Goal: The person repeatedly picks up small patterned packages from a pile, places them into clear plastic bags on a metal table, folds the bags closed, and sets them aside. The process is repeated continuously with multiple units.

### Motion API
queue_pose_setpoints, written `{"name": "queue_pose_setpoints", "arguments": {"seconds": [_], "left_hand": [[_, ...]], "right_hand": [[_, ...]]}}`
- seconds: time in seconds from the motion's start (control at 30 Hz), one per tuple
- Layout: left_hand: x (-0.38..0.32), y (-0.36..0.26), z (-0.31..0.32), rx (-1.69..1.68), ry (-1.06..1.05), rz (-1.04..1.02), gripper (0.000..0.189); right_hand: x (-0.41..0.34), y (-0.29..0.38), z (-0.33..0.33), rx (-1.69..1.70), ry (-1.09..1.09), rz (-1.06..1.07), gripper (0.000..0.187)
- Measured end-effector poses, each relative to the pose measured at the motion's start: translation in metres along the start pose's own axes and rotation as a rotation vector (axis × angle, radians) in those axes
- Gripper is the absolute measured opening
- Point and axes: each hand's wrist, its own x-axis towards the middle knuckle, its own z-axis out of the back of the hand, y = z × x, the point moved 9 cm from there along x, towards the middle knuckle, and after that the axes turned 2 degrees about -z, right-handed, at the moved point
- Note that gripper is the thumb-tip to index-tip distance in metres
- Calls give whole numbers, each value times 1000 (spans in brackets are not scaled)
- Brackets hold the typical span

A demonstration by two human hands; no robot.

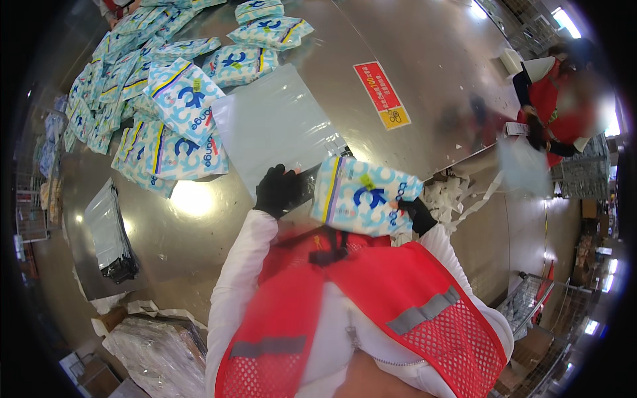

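Observation:
My right hand (419, 214), in a black glove, grips the right end of a soft white and light-blue printed package (366, 196). My left hand (279, 191), also black-gloved with bare fingertips, lies on the near edge of a grey plastic mailing bag (276, 122), close to its dark opening strip. Whether its fingers pinch the bag, I cannot tell. The package is over the bag's near right corner, beside the strip. Similar printed packages (186, 102) are heaped on the metal table (164, 239) beyond and left of the bag.
A stack of grey mailing bags (110, 231) lies at the table's left. A red and yellow sticker (382, 94) is on the tabletop. Paper backing strips (448, 196) hang by the right edge. A co-worker in a red vest (547, 109) stands at the right. A plastic-wrapped load (157, 353) stands lower left.

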Motion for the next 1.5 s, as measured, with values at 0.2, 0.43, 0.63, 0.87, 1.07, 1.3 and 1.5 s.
{"name": "queue_pose_setpoints", "arguments": {"seconds": [0.2,0.43,0.63,0.87,1.07,1.3,1.5], "left_hand": [[15,-6,-1,-237,2,-190,28],[39,2,52,-302,-379,-149,19],[33,-13,36,62,-164,-114,8],[32,-69,14,4,-200,-392,14],[19,-48,49,-231,-449,-105,26],[-5,3,-35,-431,123,303,78],[13,-55,-59,-309,1,132,59]], "right_hand": [[15,4,-22,-49,84,236,32],[2,-32,-87,325,-102,89,23],[56,-79,-79,-131,-140,401,24],[45,-43,-136,191,-31,253,20],[66,-60,-102,-57,-130,341,20],[47,20,-177,-1088,-246,861,35],[144,90,-177,-774,-165,618,32]]}}
